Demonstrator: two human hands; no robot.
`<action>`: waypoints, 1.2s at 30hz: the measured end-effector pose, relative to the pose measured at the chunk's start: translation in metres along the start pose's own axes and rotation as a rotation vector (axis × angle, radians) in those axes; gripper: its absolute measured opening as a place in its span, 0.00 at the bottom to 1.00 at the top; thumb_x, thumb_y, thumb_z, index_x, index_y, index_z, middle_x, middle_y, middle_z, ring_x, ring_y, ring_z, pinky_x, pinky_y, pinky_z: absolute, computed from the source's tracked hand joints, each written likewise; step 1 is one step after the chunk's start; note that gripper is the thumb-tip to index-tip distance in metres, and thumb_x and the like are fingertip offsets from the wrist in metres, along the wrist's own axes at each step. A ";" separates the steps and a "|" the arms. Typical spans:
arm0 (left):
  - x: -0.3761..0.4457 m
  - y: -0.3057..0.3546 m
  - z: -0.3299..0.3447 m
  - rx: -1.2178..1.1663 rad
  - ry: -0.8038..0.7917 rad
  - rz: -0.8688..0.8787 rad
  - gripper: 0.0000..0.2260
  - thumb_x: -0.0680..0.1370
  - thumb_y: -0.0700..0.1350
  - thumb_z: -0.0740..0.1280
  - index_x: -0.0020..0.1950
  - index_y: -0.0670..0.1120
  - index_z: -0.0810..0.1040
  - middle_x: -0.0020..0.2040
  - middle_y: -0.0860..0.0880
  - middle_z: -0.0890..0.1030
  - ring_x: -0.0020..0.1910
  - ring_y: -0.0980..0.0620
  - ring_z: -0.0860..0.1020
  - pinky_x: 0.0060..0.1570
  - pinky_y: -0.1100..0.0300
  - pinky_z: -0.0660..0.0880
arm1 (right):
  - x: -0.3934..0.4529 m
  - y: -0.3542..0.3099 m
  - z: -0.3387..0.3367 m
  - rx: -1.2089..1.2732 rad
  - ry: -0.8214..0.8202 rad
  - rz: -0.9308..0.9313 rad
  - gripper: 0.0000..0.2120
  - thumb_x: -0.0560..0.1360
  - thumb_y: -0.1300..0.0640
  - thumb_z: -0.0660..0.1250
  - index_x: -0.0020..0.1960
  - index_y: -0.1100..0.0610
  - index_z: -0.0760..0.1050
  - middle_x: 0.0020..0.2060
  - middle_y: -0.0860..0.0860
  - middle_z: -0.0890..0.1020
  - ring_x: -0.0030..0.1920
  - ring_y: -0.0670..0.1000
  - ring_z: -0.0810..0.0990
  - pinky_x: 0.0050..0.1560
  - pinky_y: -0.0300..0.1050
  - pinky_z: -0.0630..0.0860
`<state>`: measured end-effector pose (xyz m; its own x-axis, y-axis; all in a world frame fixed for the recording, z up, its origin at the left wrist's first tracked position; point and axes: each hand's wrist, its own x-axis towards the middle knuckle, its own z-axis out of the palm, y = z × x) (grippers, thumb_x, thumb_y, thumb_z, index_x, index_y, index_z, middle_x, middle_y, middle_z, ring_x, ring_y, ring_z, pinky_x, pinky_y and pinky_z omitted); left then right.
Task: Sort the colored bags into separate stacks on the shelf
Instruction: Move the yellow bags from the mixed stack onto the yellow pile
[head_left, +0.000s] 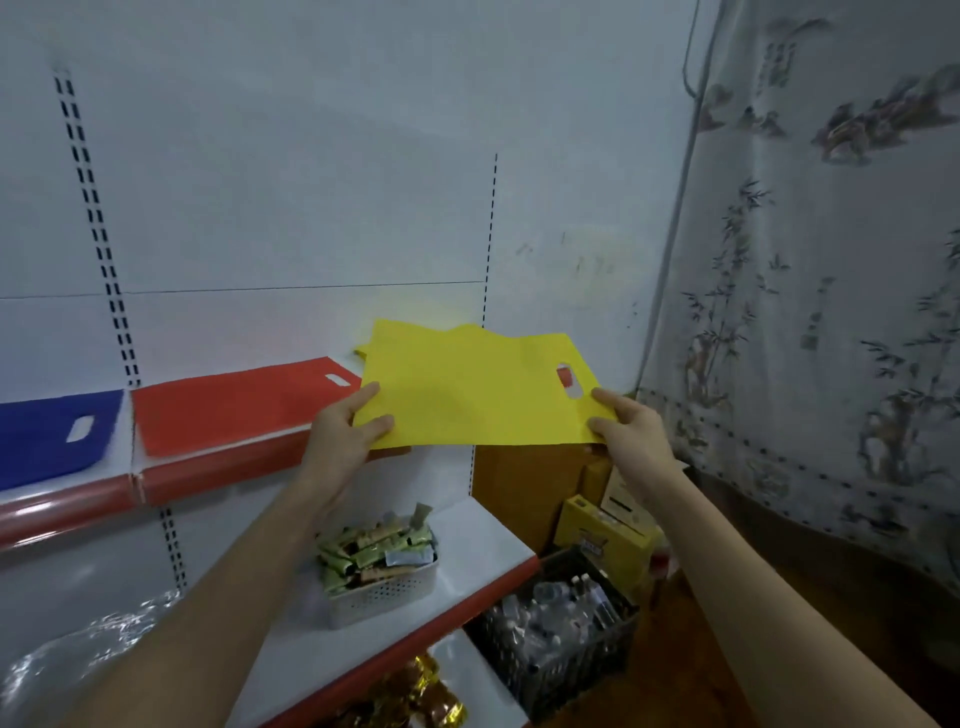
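Note:
A flat yellow bag (467, 387) with a cut-out handle hangs level over the right end of the upper shelf (218, 467). My left hand (345, 431) pinches its near left corner and my right hand (626, 428) pinches its near right corner. To the left a red bag (234, 402) lies flat on the shelf, and a blue bag (49, 439) lies at the far left. Something red shows through the yellow bag's handle hole.
On the lower shelf stands a white basket (382, 592) of green packets. A black crate (561, 639) of bottles and yellow boxes (605, 535) sit on the floor at right. A patterned curtain (831, 260) hangs on the right.

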<state>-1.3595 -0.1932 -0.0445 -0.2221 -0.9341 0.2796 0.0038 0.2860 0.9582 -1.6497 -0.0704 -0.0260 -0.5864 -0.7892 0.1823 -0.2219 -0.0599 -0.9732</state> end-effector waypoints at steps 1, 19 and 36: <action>0.009 0.000 0.006 0.013 0.045 0.012 0.24 0.76 0.38 0.70 0.72 0.45 0.71 0.72 0.47 0.71 0.68 0.45 0.72 0.66 0.45 0.71 | 0.021 0.001 0.003 -0.021 -0.007 -0.021 0.21 0.80 0.66 0.62 0.72 0.58 0.70 0.63 0.57 0.75 0.40 0.54 0.79 0.35 0.42 0.79; 0.195 -0.040 0.098 0.396 0.387 -0.086 0.29 0.76 0.41 0.71 0.75 0.38 0.65 0.74 0.41 0.68 0.72 0.46 0.68 0.71 0.54 0.64 | 0.339 0.032 0.086 -0.355 -0.132 -0.259 0.16 0.77 0.64 0.66 0.64 0.61 0.77 0.59 0.58 0.81 0.51 0.59 0.81 0.51 0.48 0.77; 0.177 -0.026 0.138 1.020 0.481 -0.214 0.30 0.76 0.55 0.62 0.75 0.42 0.67 0.73 0.41 0.69 0.72 0.42 0.65 0.69 0.55 0.59 | 0.361 0.026 0.119 -0.381 -0.522 -0.668 0.08 0.79 0.59 0.63 0.55 0.57 0.79 0.45 0.52 0.81 0.44 0.54 0.78 0.45 0.48 0.73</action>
<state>-1.5331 -0.3370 -0.0281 0.2734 -0.9068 0.3209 -0.8296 -0.0535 0.5558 -1.7746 -0.4294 -0.0027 0.1593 -0.8441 0.5120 -0.6825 -0.4689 -0.5607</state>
